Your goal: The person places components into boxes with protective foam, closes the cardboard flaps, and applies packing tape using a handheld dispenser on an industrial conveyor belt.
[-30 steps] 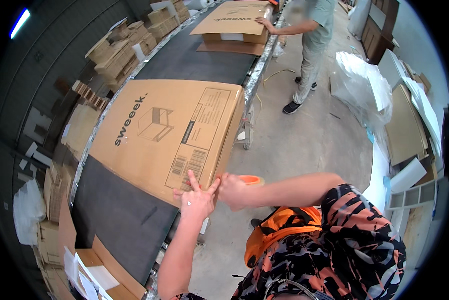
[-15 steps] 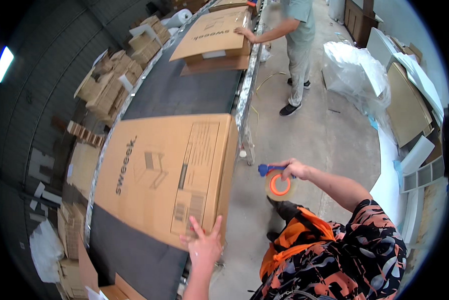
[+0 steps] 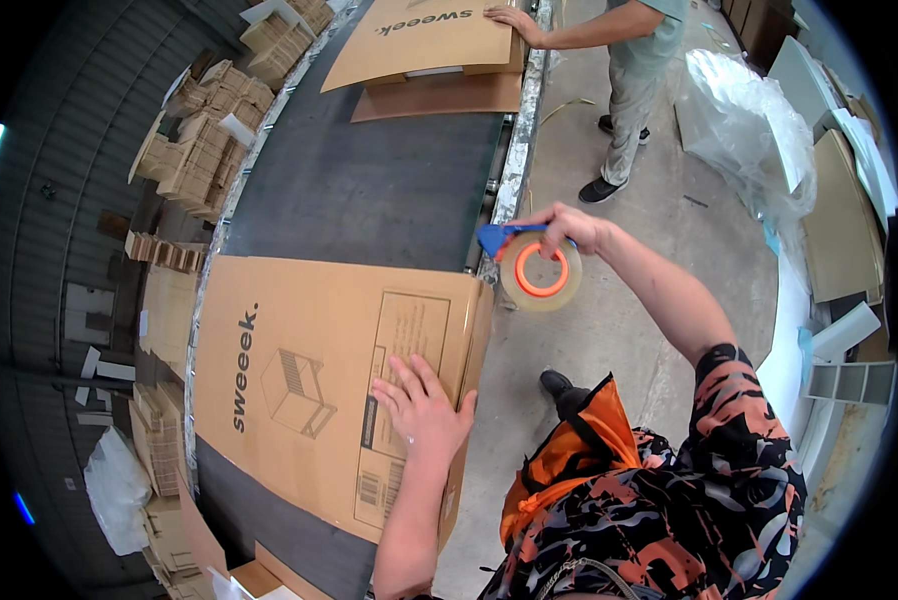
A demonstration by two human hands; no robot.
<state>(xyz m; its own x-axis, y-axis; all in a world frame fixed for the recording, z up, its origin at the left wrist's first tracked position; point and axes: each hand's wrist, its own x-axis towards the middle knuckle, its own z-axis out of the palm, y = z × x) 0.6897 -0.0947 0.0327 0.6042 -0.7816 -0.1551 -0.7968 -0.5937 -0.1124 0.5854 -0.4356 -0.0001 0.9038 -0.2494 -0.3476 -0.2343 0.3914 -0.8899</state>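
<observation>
Blue tape dispenser (image 3: 493, 239), one, was held in the right hand (image 3: 569, 232), with the fingers curled closely about its frame. A roll of clear tape (image 3: 511, 285) on an orange core was carried in it. The dispenser was seen near the far right corner of the carton, apart from the left hand.

Left hand (image 3: 429, 415), one, was laid palm down on the carton, fingers extended and somewhat spread, nothing being gripped.

Brown carton (image 3: 309, 400), one, large and flat, was marked on top with a line drawing of furniture and a bordered label panel. It was set on a dark conveyor belt (image 3: 369, 190), which was edged by a metal rail (image 3: 514, 170).

Second carton (image 3: 429, 45), one, was placed farther along the belt, its top flap raised at the near edge; a co-worker's hand (image 3: 517, 22) was rested on it.

Beyond the belt, at left, stacked cardboard (image 3: 204, 150) was kept. On the floor at right, a plastic-wrapped bundle (image 3: 744, 130) was placed near leaning boards (image 3: 844, 215).
</observation>
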